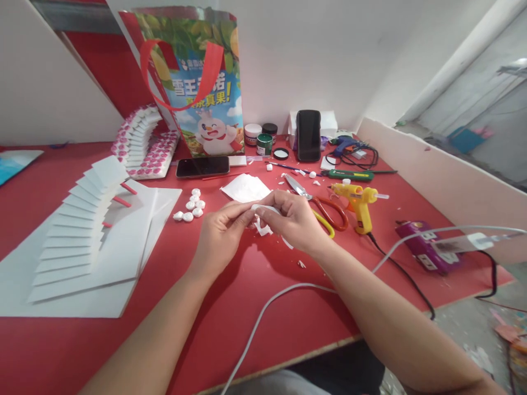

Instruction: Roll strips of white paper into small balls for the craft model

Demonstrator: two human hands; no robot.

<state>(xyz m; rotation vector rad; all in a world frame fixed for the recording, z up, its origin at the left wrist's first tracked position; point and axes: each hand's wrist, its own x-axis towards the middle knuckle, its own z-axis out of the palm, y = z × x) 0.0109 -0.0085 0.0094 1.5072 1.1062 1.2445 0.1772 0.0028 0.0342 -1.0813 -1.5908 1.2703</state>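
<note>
My left hand and my right hand meet over the middle of the red table. Between their fingertips they pinch a small white piece, partly hidden by the fingers. Just beyond the hands lies a stack of white sheets. White scraps are scattered under and around the fingers. Several small white rolled pieces sit in a cluster to the left of my left hand. Scissors with red and yellow handles lie right beside my right hand.
A fanned white stair-like model stands on boards at left. Behind are a colourful bag, a flat phone, paint jars and an upright phone. A yellow glue gun and purple box sit right; a white cable crosses the front.
</note>
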